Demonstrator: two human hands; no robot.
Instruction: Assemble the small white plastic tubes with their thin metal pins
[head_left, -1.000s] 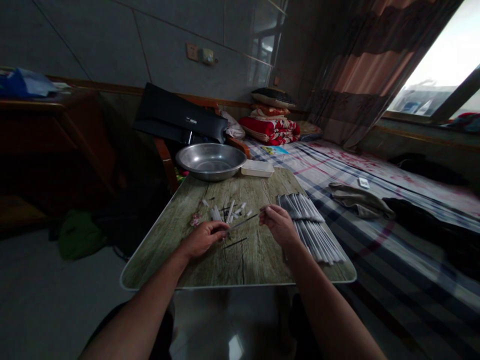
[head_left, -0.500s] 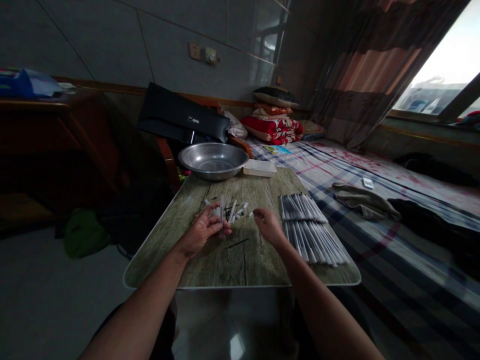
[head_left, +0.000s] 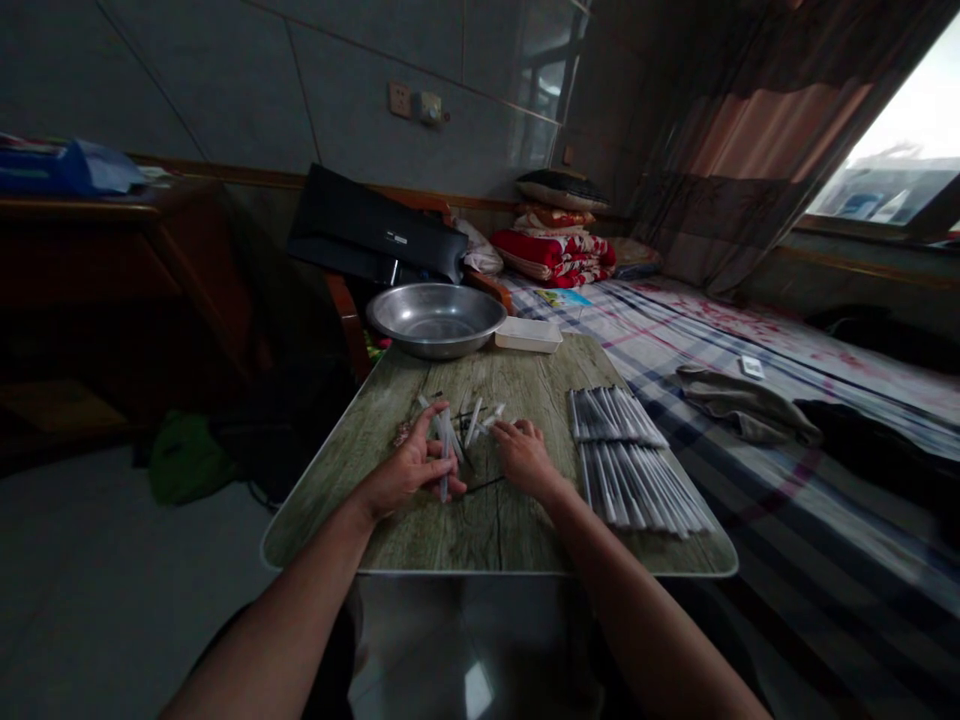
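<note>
My left hand [head_left: 409, 466] rests on the wooden table [head_left: 517, 530], its fingers closed round a thin white tube [head_left: 445, 450] that stands nearly upright in them. My right hand [head_left: 525, 457] lies palm down just to the right, fingers bent over the table beside a scatter of short white tube pieces [head_left: 472, 420]. A thin dark stick [head_left: 484, 486] lies on the table between the two hands. Whether my right fingers pinch anything is hidden. To the right lie rows of long white tubes [head_left: 630, 455].
A metal basin [head_left: 436, 318] and a flat white box [head_left: 528, 335] stand at the table's far edge. A black case [head_left: 371, 238] leans behind them. A striped bed [head_left: 787, 400] with a folded cloth [head_left: 739, 408] runs along the right; folded bedding [head_left: 555, 255] is stacked at its head.
The long thin stick stretched between both hands a second ago is gone from them. Both hands dropped to the table by the short pieces, and my left hand now holds a white tube.
</note>
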